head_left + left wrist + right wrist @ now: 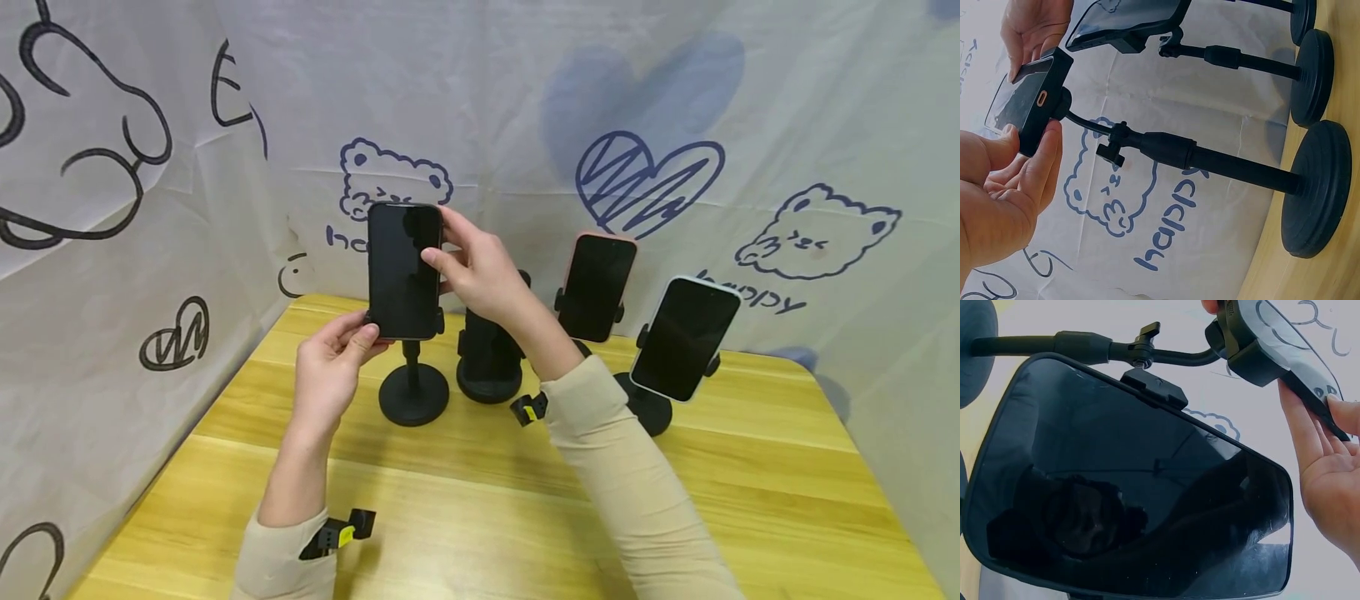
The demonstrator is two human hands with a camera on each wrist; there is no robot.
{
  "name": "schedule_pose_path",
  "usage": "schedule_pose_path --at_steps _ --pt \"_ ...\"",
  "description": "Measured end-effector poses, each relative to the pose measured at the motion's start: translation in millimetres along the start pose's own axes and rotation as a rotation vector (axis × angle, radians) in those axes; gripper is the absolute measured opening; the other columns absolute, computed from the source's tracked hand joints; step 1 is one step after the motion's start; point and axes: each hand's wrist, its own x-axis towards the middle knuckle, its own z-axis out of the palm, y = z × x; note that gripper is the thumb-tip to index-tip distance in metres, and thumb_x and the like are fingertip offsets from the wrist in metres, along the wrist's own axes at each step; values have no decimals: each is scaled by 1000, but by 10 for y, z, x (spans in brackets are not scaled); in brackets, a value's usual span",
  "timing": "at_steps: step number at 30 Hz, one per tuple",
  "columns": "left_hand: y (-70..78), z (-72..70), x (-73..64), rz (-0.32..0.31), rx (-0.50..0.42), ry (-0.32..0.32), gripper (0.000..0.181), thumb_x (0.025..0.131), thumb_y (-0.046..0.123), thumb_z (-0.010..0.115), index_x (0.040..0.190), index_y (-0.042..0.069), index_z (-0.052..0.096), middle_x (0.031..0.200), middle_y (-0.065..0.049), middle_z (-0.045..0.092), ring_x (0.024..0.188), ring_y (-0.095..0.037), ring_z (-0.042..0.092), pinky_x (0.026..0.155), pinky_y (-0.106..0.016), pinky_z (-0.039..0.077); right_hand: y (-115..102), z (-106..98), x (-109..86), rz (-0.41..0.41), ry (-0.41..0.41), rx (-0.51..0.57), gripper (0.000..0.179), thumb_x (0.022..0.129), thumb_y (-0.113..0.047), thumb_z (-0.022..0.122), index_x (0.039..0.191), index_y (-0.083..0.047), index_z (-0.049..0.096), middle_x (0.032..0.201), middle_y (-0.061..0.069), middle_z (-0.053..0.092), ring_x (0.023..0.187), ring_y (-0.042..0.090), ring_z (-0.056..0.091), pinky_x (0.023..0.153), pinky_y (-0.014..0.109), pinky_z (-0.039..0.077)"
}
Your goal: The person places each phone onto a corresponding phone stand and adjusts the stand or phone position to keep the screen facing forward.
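Note:
A black smartphone [403, 271] stands upright in the clamp of a black phone stand [414, 395], left of the other stands. My left hand [327, 367] holds its lower left corner, thumb in front and fingers behind, by the clamp. Higher up, my right hand [486, 273] pinches the phone's right edge, with the thumb on the screen side. Seen from the left wrist, the clamp [1060, 75] sits on a bent neck above the pole, and an orange-rimmed slot shows on the lower edge. In the right wrist view my right hand [1329, 481] grips the phone's long edge.
Close to the right, partly behind my right forearm, another dark phone [491, 346] sits on a stand. Farther right are a pink-edged phone [597, 287] and a white-edged phone [686, 337] in stands. The wooden table [450, 517] meets a printed cloth backdrop [495, 100].

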Motion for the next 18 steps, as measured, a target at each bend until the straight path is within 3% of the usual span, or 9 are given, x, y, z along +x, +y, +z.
schedule_pose_path --at_steps 6,10,18 --pt "2 4 -9 -4 -42 10 32 104 4 61 131 -12 63 106 -9 74 89 -11 76 89 -28 60 4 13 -5 -1 0 10 69 105 -9 62 164 -5 27 154 19 52 119 32 69 83 46 63" --pt "12 22 -17 -26 -99 26 31 103 1 61 130 -14 63 105 -8 74 87 -11 76 90 -29 60 11 18 -16 -8 1 29 68 104 -9 62 164 -5 28 152 19 53 118 33 70 83 49 63" --pt "40 62 -26 -64 -144 53 33 102 1 62 131 -13 62 104 -4 74 87 -9 76 91 -30 60 7 1 -33 -8 5 10 67 104 -9 63 163 -6 30 149 19 57 115 31 71 79 40 64"
